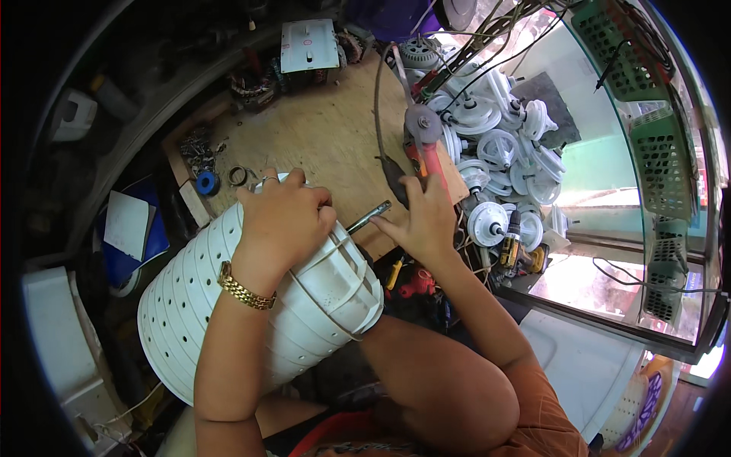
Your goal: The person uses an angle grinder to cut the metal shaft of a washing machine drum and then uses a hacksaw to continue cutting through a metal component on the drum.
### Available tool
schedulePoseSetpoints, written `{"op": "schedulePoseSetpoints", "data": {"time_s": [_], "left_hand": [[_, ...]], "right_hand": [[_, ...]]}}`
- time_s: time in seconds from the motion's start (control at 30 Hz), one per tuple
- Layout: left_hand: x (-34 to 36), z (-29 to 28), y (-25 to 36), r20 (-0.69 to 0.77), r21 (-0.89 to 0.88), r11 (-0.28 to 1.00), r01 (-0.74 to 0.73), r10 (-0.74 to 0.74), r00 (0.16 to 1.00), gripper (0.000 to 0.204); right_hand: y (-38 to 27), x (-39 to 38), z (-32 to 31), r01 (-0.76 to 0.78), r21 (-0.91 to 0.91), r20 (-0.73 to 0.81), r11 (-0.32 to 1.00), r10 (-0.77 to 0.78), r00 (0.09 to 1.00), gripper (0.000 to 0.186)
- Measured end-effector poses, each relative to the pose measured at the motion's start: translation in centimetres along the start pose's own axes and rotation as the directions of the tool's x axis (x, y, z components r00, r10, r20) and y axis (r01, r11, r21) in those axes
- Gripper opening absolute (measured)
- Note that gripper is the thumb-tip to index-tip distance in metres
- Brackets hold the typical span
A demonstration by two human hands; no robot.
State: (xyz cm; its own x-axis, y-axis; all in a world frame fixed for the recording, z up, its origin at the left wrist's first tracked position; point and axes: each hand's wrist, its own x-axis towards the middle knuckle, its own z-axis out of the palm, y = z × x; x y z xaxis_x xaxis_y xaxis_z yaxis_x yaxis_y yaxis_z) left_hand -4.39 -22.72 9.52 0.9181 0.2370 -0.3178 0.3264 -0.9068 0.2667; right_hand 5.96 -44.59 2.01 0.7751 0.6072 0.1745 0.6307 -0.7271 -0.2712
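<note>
A white perforated spin tub (179, 301) lies tilted across my lap, its ribbed base pointing up and to the right. My left hand (288, 217), with a gold watch at its wrist, is curled over the base's upper side and steadies it. From the base sticks out a metal shaft (371, 216). Beside the shaft's tip is my right hand (428, 221), thumb and forefinger apart; the thumb is close to the shaft, and I cannot tell if they touch. Just beyond those fingers rests an angle grinder (431, 158) with a grey disc (423, 123), partly hidden by the hand.
Under the grinder is a plywood board (327, 114) with a blue tape roll (206, 183) and small hardware (199, 152). White gearboxes with pulleys (499, 148) are piled at right, near a yellow-black drill (512, 244). A grinder cord (378, 107) crosses the board. Green baskets (659, 164) hang far right.
</note>
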Motion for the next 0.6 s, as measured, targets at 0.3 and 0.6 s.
{"op": "schedulePoseSetpoints", "data": {"time_s": [0.3, 0.6], "left_hand": [[-0.7, 0.2, 0.1, -0.019, -0.013, 1.000, -0.013, 0.013, 1.000, 0.030], [-0.4, 1.0, -0.3, -0.074, -0.006, 0.999, -0.037, 0.036, 0.997, 0.030]], "right_hand": [[-1.0, 2.7, 3.3, 0.150, -0.010, 0.098, 0.989, -0.149, 0.984, 0.064], [5.1, 0.6, -0.5, 0.029, 0.223, -0.186, 0.974, 0.014, 0.982, 0.039]]}}
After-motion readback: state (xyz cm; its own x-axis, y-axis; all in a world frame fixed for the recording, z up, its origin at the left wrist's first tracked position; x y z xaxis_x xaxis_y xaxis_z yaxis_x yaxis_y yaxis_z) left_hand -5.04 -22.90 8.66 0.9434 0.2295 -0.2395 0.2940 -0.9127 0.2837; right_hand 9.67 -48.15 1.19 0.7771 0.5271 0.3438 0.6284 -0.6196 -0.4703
